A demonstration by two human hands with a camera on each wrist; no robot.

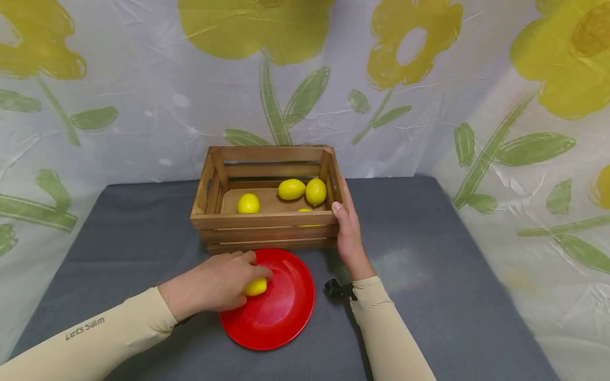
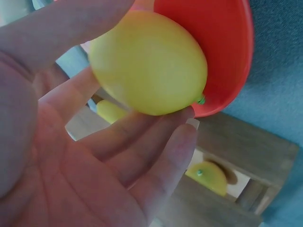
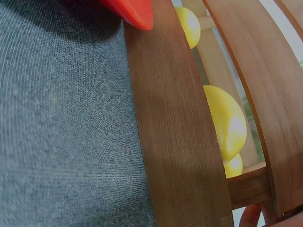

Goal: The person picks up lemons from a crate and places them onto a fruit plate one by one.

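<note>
One yellow lemon [image 2: 149, 64] (green-tipped, seemingly smooth) held in left hand [image 1: 216, 283]; right hand [image 1: 351, 238] grips crate [image 1: 267, 221].

crate [image 1: 267, 221] at frame centre, four lemons [image 1: 291, 189] inside, plate [image 1: 286, 312] before it, lower centre, another lemon [image 1: 256, 287] over plate's left half

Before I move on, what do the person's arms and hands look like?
The beige left sleeve bears dark "Let's Slim" lettering; the right sleeve, also beige, has a black device at its cuff. The left hand and right hand are ungloved.
</note>
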